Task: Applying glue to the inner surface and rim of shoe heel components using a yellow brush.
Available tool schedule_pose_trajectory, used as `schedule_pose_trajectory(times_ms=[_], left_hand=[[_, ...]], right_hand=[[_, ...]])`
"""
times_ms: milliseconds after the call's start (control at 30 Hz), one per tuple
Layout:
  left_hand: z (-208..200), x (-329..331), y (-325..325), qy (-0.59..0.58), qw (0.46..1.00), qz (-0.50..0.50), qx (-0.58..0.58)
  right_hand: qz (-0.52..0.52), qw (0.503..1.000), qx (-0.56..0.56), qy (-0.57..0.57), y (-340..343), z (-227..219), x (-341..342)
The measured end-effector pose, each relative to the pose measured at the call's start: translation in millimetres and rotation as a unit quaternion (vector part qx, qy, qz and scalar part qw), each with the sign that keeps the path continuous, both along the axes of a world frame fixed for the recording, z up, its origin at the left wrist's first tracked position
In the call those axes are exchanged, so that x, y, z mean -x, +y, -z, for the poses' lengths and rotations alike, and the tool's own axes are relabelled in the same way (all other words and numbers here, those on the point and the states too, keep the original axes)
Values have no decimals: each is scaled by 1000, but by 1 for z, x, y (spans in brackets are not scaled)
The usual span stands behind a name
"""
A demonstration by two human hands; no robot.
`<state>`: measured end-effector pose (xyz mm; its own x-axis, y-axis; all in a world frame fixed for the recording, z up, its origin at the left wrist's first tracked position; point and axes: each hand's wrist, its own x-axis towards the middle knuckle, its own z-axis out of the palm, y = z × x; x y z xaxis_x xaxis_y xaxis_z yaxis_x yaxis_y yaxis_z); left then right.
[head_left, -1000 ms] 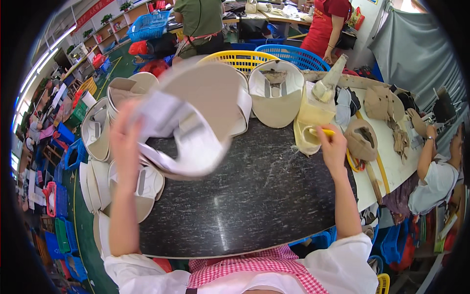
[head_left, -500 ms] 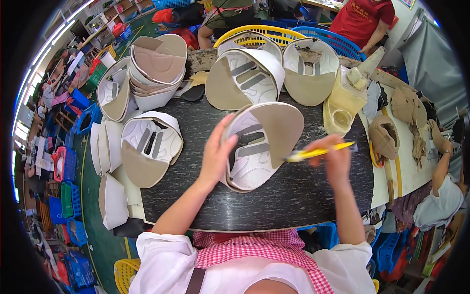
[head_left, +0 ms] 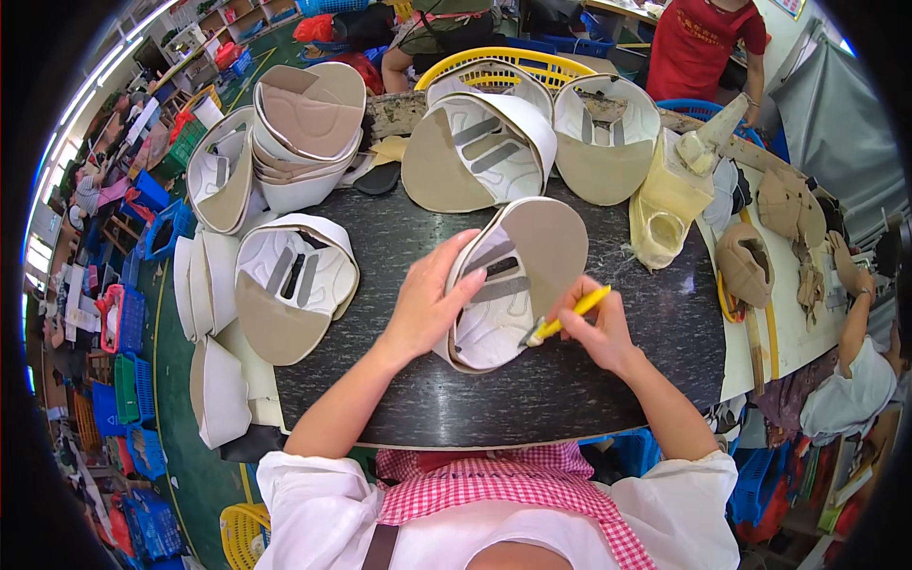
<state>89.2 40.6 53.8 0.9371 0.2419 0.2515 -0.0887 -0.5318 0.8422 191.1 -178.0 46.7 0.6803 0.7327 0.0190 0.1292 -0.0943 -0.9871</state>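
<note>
On the dark table in front of me stands a shell-shaped padded piece (head_left: pixel 546 247), white inside with grey strips and a beige panel. My left hand (head_left: pixel 432 299) grips its left rim, thumb inside and fingers around the outside. My right hand (head_left: pixel 600 331) pinches a yellow-handled brush (head_left: pixel 546 331). The brush tip touches the lower right edge of the white inner side, beside the beige panel. Another such piece (head_left: pixel 285 313) stands to the left. Two more, a larger one (head_left: pixel 446 161) and a paler one (head_left: pixel 608 161), stand behind.
A glue-crusted pale yellow container (head_left: pixel 673 190) stands at the right. Stacked pieces (head_left: pixel 309 114) fill the back left. A side board (head_left: pixel 788 323) holds beige parts. Beyond the table are a yellow basket (head_left: pixel 503 59), a person in red (head_left: pixel 703 47) and, at right, another person's arm (head_left: pixel 855 328).
My right hand has moved left and down with the brush, from beside the beige panel to the lower edge of the white inside. My left hand has shifted slightly right. The person in red has moved.
</note>
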Motion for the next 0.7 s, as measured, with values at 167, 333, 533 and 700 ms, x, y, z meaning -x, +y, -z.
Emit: schedule_pose_trajectory(times_ms=[167, 333, 533, 700], left_hand=[[-24, -25, 8, 6, 997, 68, 34], [-26, -30, 13, 67, 982, 142, 105], [-44, -46, 15, 155, 965, 203, 48], [-37, -59, 9, 185, 973, 129, 46]], right_hand=[[79, 993, 12, -85, 21, 3, -6], [84, 996, -7, 15, -22, 17, 30], [88, 990, -13, -113, -11, 11, 27], [107, 970, -41, -216, 23, 4, 19]])
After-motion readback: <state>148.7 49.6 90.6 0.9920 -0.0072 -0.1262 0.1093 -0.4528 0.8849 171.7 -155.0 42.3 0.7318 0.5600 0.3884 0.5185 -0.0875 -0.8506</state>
